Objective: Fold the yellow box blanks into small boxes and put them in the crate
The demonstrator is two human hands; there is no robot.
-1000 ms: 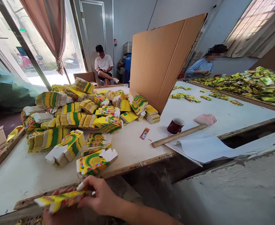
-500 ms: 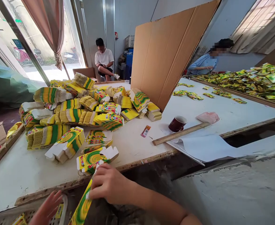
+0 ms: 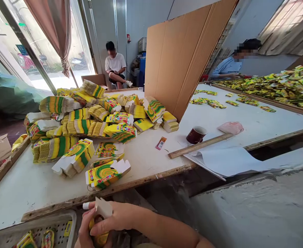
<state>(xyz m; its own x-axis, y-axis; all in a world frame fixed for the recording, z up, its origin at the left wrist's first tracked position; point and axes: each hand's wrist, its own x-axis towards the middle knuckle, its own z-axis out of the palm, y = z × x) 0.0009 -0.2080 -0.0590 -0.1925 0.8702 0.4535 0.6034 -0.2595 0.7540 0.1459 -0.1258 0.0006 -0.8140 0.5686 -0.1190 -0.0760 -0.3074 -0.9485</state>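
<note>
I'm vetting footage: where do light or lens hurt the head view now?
Head view: daylight washes out the doorway at left and whitens the window at upper right; beneath the table lies deep shadow; the wide lens stretches the right edge; the person in white and the person in blue have pixelated faces.

Yellow-and-green stripes on the stacked cartons [image 3: 76, 126], maroon mug [image 3: 194, 136]

Both the left hand [image 3: 84, 230] and right hand [image 3: 112, 218] hold a box [image 3: 104, 208], its pale flap raised, near a basket [image 3: 74, 225] with packets [image 3: 48, 238]. On the desk [image 3: 141, 155], stacked cartons [image 3: 76, 126] lie left of a mug [image 3: 195, 135], and a cardboard sheet [image 3: 177, 62] stands behind. Beyond are two people, one in white [image 3: 115, 62], one in blue [image 3: 226, 66].
</note>
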